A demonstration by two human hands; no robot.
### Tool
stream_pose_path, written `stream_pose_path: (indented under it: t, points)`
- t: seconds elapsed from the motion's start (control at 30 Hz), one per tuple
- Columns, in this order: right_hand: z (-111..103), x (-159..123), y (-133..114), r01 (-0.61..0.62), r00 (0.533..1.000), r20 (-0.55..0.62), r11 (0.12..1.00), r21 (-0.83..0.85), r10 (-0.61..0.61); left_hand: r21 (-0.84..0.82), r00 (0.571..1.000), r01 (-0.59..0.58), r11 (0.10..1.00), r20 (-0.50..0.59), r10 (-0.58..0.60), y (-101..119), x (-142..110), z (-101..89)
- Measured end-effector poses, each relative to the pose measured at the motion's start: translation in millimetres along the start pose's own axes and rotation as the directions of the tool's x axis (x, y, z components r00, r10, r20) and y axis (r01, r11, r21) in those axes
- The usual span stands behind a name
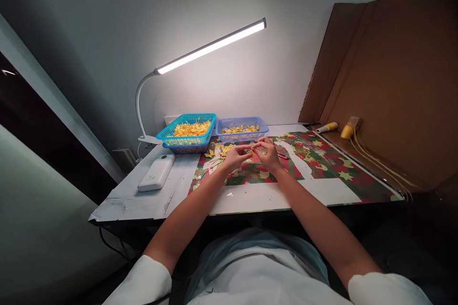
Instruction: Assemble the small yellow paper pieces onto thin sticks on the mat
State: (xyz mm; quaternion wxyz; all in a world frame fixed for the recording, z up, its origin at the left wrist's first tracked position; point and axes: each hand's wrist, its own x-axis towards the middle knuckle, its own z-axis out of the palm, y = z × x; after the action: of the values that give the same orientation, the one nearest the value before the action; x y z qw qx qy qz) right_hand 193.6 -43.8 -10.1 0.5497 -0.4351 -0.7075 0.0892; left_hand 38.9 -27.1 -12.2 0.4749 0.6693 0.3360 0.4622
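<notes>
My left hand and my right hand meet over the middle of the table, fingertips almost touching. Both are closed in a pinch around a small yellowish piece, too small and too covered by fingers to name. Just left of my left hand lie loose yellow pieces, like petals or ribbon bits. A small pink-handled tool rests to the right of my right hand, partly hidden behind it.
A turquoise basket of yellow pieces sits on a darker basket at the back left. Beside it stands a purple-blue basket with gold pieces. A lit lamp arches above. A white power bank lies left; cardboard borders the right.
</notes>
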Motion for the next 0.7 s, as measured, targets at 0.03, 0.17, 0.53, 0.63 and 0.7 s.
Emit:
stream_pose_path:
  t: [0.03,0.17,0.53,0.63,0.7]
  points:
    - [-2,2,3,-0.007,1.000,0.004,1.000,0.015,0.007,-0.010,1.000,0.012,1.000,-0.013,-0.012,-1,1,-0.8]
    - [-24,14,31,-0.174,0.983,-0.052,0.984,0.025,0.175,-0.156,0.986,0.044,0.987,-0.150,-0.068,-3,7,-8.4]
    - [-61,18,107,-0.389,0.776,0.172,0.674,-0.628,0.607,-0.521,0.888,-0.300,0.799,-0.460,0.034,30,16,-54.7]
    - [-50,31,116,-0.283,0.856,0.201,0.759,-0.587,0.476,-0.523,0.858,-0.373,0.766,-0.509,0.070,41,11,-64.3]
    - [-39,42,116,-0.204,0.891,0.227,0.795,-0.571,0.392,-0.516,0.837,-0.417,0.748,-0.538,0.096,46,9,-70.9]
